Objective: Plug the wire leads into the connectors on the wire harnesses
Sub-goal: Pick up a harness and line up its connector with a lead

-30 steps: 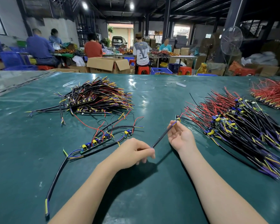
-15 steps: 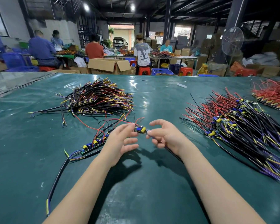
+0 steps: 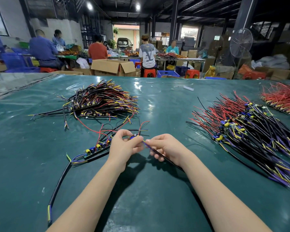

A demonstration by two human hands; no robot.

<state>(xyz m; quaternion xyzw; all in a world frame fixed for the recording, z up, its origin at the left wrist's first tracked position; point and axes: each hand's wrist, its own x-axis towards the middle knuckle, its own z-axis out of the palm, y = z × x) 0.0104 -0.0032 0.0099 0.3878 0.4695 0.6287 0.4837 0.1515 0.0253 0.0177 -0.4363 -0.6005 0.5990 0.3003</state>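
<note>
Green matting covered the long work table [image 3: 141,206], and behind it a dim workshop was seen, where several people were seated at other tables among red stools [image 3: 149,73], with an open cardboard box [image 3: 113,66] and a standing fan [image 3: 241,43] close by.

Near the middle of the table the left hand [image 3: 124,147] and the right hand [image 3: 168,149] were held close together, fingertips almost meeting. A small blue and yellow connector [image 3: 134,136] was pinched between the thumb and fingers of the left hand, just above the mat. The wire lead [image 3: 159,154], a black cable with purple and yellow strands at its tip, was gripped by the curled fingers of the right hand. Its tip was pointed at the connector and its length ran back under the palm and past the wrist. Whether the tip was already seated in the connector could not be told.

A strip of boards [image 3: 97,148] with the same blue and yellow parts was laid on the mat just left of the left hand. A long black cable [image 3: 60,180] trailed from the strip toward the near edge. One pile of harnesses [image 3: 104,101] was heaped further back on the left. A larger pile [image 3: 251,131] of red, black, purple and yellow wires was spread on the right. A heap of red wires [image 3: 285,97] lay beyond it at the far right.
</note>
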